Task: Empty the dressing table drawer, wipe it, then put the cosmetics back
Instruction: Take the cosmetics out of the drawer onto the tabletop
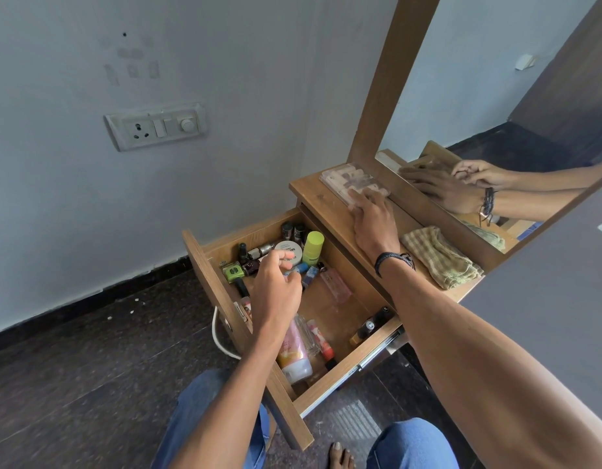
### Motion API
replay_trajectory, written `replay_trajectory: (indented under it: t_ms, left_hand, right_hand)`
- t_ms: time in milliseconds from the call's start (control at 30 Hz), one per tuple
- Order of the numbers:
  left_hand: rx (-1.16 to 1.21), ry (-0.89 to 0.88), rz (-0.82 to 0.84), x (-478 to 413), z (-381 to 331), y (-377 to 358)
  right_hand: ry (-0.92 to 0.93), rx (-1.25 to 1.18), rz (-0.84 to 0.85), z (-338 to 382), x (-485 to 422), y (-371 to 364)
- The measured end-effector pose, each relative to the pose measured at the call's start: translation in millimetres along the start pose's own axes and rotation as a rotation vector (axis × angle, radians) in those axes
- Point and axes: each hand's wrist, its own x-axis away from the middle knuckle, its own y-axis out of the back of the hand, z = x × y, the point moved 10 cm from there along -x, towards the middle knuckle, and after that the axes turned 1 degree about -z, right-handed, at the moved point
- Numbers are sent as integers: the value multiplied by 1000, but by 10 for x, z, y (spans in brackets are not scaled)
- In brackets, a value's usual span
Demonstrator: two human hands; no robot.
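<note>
Drawer is standing pulled out, cosmetics lying inside: yellow-green roll-on, white round jar, green nail polish, pink tube. My left hand is hovering over the bottles at the back, fingers loosely curled, holding nothing. My right hand is resting flat on the clear palette case on the tabletop, fingers straight, not gripping. Checked cloth is lying just beside my right wrist.
</note>
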Motion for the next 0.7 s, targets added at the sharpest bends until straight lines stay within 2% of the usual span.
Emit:
replay_trajectory:
  t_ms: [233, 433, 533, 633, 700]
  left_hand:
    - [-29, 0, 8, 2, 33, -27]
    - [24, -6, -106, -16, 87, 94]
    - [158, 18, -211, -58, 146, 224]
    - [294, 126, -247, -59, 273, 285]
    - [333, 157, -247, -45, 291, 292]
  right_hand:
    - [-12, 22, 28, -21, -11, -34]
    - [-10, 7, -7, 65, 33, 80]
    - [136, 52, -116, 337, 163, 243]
    - [313, 66, -319, 672, 539, 445]
    - [353, 7, -333, 872, 901, 455]
